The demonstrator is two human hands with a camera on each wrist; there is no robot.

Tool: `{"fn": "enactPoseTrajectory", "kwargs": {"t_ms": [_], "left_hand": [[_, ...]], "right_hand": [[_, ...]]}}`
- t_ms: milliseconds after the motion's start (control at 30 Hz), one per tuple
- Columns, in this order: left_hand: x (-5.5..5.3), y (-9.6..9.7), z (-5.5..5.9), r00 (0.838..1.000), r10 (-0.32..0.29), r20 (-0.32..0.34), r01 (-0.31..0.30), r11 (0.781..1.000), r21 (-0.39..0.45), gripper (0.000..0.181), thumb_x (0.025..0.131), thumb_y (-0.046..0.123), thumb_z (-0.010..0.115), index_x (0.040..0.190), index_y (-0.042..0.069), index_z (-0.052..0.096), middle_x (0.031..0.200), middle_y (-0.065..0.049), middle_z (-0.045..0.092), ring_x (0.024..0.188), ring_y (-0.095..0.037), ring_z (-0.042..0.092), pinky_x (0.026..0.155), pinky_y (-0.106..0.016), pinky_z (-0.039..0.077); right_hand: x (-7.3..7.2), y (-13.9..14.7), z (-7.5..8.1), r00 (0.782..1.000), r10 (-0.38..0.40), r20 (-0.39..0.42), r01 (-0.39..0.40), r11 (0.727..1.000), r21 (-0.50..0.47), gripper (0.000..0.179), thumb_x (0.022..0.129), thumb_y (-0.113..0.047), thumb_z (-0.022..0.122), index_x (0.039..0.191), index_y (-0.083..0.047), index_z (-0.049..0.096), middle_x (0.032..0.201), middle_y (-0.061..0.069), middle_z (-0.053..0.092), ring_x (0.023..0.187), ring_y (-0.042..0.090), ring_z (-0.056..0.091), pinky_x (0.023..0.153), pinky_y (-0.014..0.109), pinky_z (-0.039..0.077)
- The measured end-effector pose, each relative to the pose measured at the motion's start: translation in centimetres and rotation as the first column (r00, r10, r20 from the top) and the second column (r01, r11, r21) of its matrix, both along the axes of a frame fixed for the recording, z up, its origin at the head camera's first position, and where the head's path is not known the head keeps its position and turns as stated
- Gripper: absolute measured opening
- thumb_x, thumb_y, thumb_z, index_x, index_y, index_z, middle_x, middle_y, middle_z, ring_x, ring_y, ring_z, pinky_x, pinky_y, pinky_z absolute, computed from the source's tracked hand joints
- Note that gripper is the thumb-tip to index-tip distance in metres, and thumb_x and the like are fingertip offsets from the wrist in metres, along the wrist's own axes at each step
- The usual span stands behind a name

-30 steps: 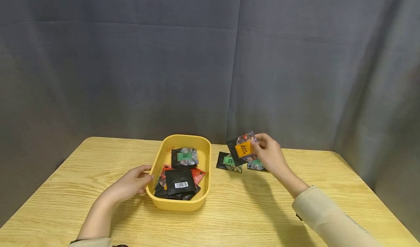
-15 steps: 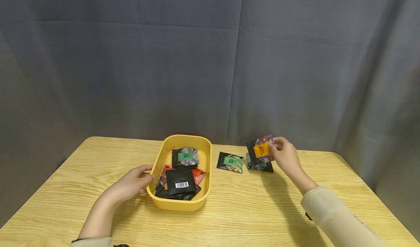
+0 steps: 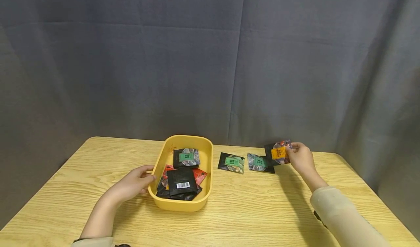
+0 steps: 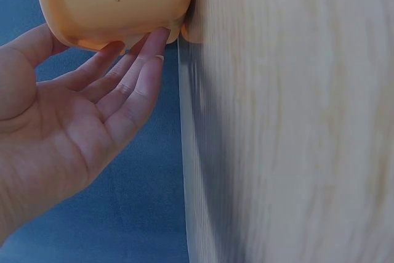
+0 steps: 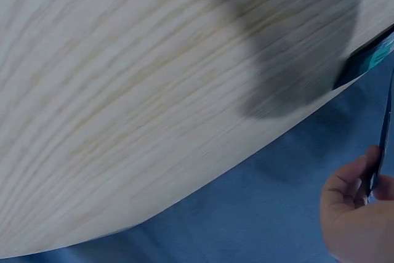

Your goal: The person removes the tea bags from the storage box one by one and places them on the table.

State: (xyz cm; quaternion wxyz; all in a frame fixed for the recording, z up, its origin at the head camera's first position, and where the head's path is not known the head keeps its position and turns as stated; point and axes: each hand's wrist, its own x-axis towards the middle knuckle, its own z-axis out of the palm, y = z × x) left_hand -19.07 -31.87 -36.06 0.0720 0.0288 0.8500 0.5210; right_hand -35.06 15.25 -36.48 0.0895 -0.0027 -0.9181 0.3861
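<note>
In the head view my right hand (image 3: 302, 161) pinches a black sachet (image 3: 277, 152) with an orange label by its right edge. It is raised above the table and overlaps the right end of a green-labelled sachet (image 3: 260, 163). Seen from the right wrist, the held sachet (image 5: 384, 133) is edge-on between thumb and fingers. My left hand (image 3: 135, 183) holds the left side of a yellow plastic bin (image 3: 210, 188), its fingers (image 4: 138, 87) against the outer wall. Inside the bin lie a green-labelled sachet (image 3: 186, 157), a black sachet with a barcode (image 3: 181, 181) and red ones (image 3: 199, 175) partly covered.
Another green-labelled sachet (image 3: 231, 162) lies flat just right of the bin. The wooden table (image 3: 236, 218) ends at a back edge in front of a dark grey curtain (image 3: 210, 65).
My right hand has carried the orange-labelled sachet to the right and slightly down, uncovering most of the second green-labelled sachet on the table. My left hand stays at the bin.
</note>
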Motion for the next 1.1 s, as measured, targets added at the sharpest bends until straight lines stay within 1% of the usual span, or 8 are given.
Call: {"fn": "enactPoseTrajectory", "kwargs": {"t_ms": [267,433,567,633,767,867,933,1100], "left_hand": [[0.1,0.1,0.1,1.0,0.009,0.001,-0.009,1.0,0.0,0.052,0.103,0.009,0.047,0.144,-0.018,0.03,0.123,-0.032,0.058,0.1,-0.029,0.064,0.08,-0.043,0.054],[0.1,0.0,0.1,1.0,0.02,0.008,-0.02,1.0,-0.009,0.052,0.103,0.009,0.047,0.144,-0.017,0.03,0.123,-0.031,0.058,0.098,-0.027,0.063,0.078,-0.041,0.053],[0.2,-0.1,0.1,1.0,0.018,0.005,-0.018,1.0,-0.009,0.051,0.103,0.009,0.047,0.144,-0.018,0.031,0.123,-0.031,0.059,0.098,-0.027,0.064,0.078,-0.042,0.053],[0.2,-0.1,0.1,1.0,0.012,-0.002,-0.012,1.0,-0.007,0.051,0.103,0.009,0.047,0.144,-0.018,0.031,0.123,-0.032,0.058,0.1,-0.029,0.064,0.08,-0.043,0.054],[0.2,0.0,0.1,1.0,0.006,-0.012,-0.006,1.0,0.0,0.051,0.103,0.009,0.047,0.144,-0.018,0.031,0.124,-0.033,0.058,0.101,-0.03,0.064,0.08,-0.044,0.054],[0.2,0.1,0.2,1.0,0.008,-0.01,-0.008,1.0,0.007,0.051,0.103,0.009,0.047,0.144,-0.017,0.032,0.123,-0.032,0.059,0.099,-0.029,0.064,0.079,-0.043,0.054],[0.1,0.1,0.1,1.0,0.007,-0.012,-0.007,1.0,0.008,0.051,0.103,0.009,0.047,0.144,-0.017,0.032,0.122,-0.031,0.059,0.098,-0.028,0.064,0.079,-0.043,0.054],[0.1,0.2,0.0,1.0,0.005,-0.019,-0.005,1.0,0.007,0.05,0.102,0.008,0.047,0.143,-0.017,0.034,0.121,-0.032,0.059,0.099,-0.03,0.063,0.078,-0.044,0.054]], "right_hand": [[-0.3,1.8,-0.6,0.998,-0.061,0.022,0.06,0.998,0.008,0.044,0.101,-0.013,0.05,0.127,0.022,0.049,0.102,0.034,0.064,0.065,0.014,0.06,0.053,0.022,0.046],[-0.3,2.4,-1.1,0.996,-0.068,0.056,0.066,0.997,0.026,0.043,0.1,-0.012,0.05,0.126,0.022,0.05,0.105,0.036,0.063,0.074,0.023,0.061,0.054,0.023,0.045],[-0.4,2.9,-1.6,0.994,-0.04,0.097,0.034,0.998,0.055,0.044,0.1,-0.011,0.05,0.127,0.023,0.049,0.1,0.033,0.063,0.075,0.026,0.06,0.056,0.025,0.045],[-0.6,3.1,-1.9,0.992,-0.024,0.127,0.016,0.998,0.061,0.047,0.1,-0.011,0.051,0.13,0.024,0.045,0.103,0.034,0.061,0.077,0.027,0.059,0.059,0.027,0.047],[-0.8,3.4,-2.1,0.986,-0.004,0.169,-0.004,0.999,0.046,0.057,0.099,-0.01,0.052,0.137,0.027,0.031,0.119,0.042,0.052,0.095,0.04,0.058,0.076,0.039,0.051],[-0.8,3.5,-2.1,0.985,-0.008,0.172,0.003,1.0,0.031,0.062,0.096,-0.008,0.054,0.138,0.027,0.026,0.125,0.045,0.047,0.107,0.046,0.053,0.09,0.049,0.047],[-0.7,3.5,-2.0,0.984,-0.01,0.177,0.006,1.0,0.023,0.064,0.093,-0.007,0.056,0.139,0.027,0.026,0.126,0.045,0.046,0.107,0.045,0.051,0.092,0.051,0.045],[-0.3,3.4,-1.8,0.98,-0.014,0.196,0.01,1.0,0.021,0.069,0.088,-0.004,0.057,0.14,0.026,0.024,0.119,0.042,0.051,0.093,0.039,0.053,0.084,0.047,0.046]]}}
